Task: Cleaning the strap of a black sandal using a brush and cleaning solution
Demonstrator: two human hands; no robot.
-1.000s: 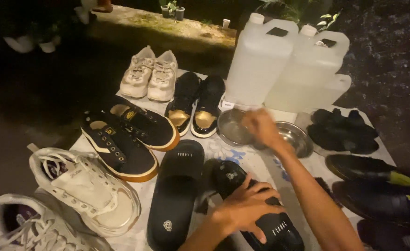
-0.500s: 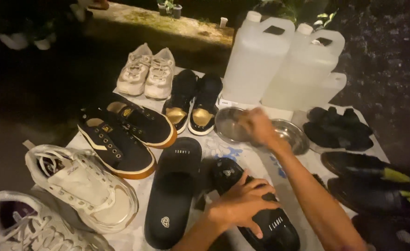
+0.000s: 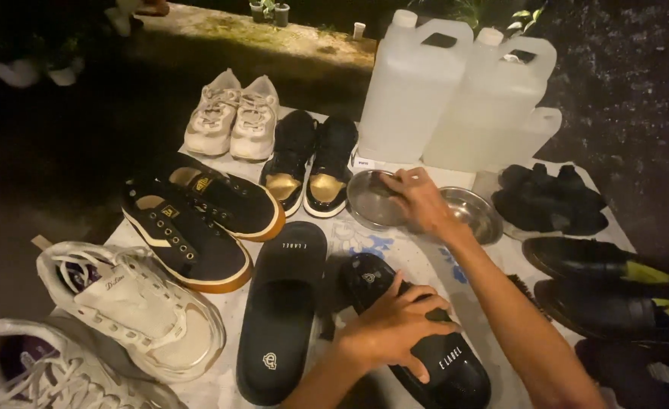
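While my left hand [image 3: 395,329] presses down on a black slide sandal [image 3: 418,341], fingers spread and curled over its strap, the sandal lies flat on the patterned cloth [image 3: 395,250] close in front of me. Its twin, the other black slide [image 3: 281,310], lies just beside it to the left, sole up toward me. Further left sit two white trainers [image 3: 130,310] with loose laces, and beyond them a pair of black lace-up shoes with tan soles [image 3: 198,220].

My right hand [image 3: 418,201] reaches past the sandal to a steel bowl [image 3: 372,201], fingers loosely bent over its rim and touching it; I cannot tell whether they grip it. A second steel bowl [image 3: 475,212] sits just to the right. Dark shoes with yellow tips [image 3: 615,288] lie along the right edge, and black sandals [image 3: 550,201] beyond them.

Farther back stand a black and gold pair [image 3: 312,163], a cream pair of trainers [image 3: 232,117], and two big white plastic jugs [image 3: 456,98].
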